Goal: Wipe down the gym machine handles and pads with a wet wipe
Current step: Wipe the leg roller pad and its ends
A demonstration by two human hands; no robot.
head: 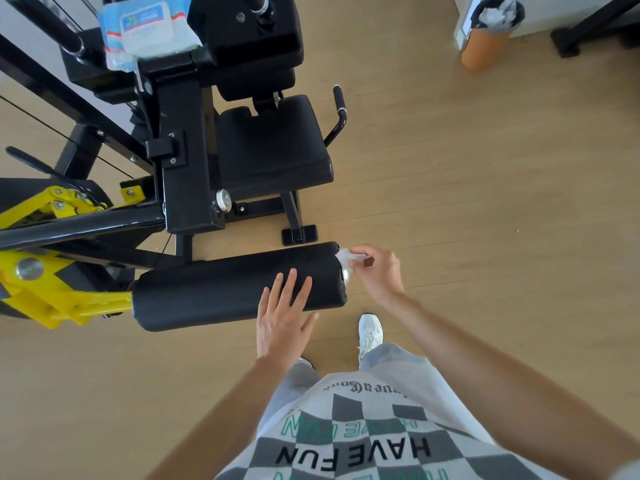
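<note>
Gym machine (187, 150): black frame extends behind the roller pad (225, 285). Left grip (282, 317): fingers straight, laid on the roller pad near its right end, holding nothing. Right grip (375, 271): fingers curled, pinching the wet wipe (344, 256) against the roller pad's right end face

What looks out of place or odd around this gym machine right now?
Nothing is spilled or damaged. The wet wipe pack is perched on top of the machine frame, overhanging its edge, so it might slide off. The orange bin at the far right is filled to its rim with crumpled white waste.
</note>
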